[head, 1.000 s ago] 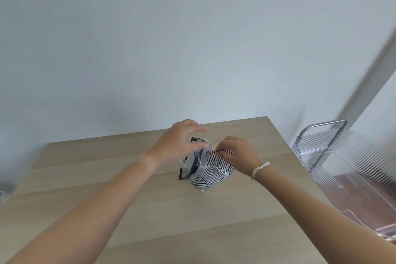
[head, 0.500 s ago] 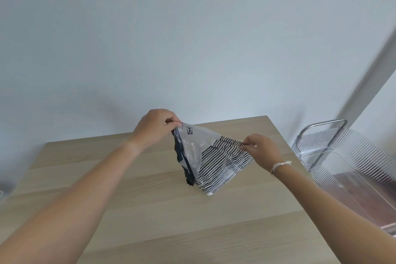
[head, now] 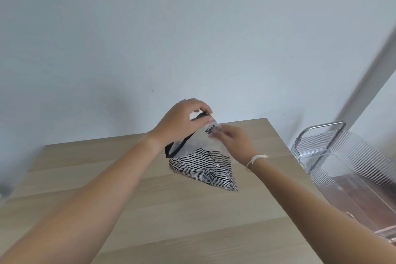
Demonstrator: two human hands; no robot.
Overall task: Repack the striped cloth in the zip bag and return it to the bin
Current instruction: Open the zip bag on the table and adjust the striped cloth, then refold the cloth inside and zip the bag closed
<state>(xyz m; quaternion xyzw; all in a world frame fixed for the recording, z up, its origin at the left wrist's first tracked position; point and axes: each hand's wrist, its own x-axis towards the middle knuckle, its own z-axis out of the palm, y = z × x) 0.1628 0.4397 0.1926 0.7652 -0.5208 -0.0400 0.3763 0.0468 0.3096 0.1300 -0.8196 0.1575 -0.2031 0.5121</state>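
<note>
A clear zip bag point(head: 196, 144) with a dark zip strip hangs above the wooden table point(head: 150, 210), and the black-and-white striped cloth point(head: 202, 167) fills its lower part. My left hand point(head: 182, 123) pinches the bag's top corner at the dark strip. Just to the right, my right hand point(head: 233, 143) has its fingertips on the bag's upper edge near the printed label. The bag's bottom corner points down and to the right.
A clear ribbed plastic bin point(head: 351, 169) with a metal handle point(head: 319, 133) stands off the table's right edge. A pale wall rises behind the table.
My right hand has moved left along the bag's top edge toward my left hand. The bag, earlier stretched wide between both hands, now hangs narrower and lifted.
</note>
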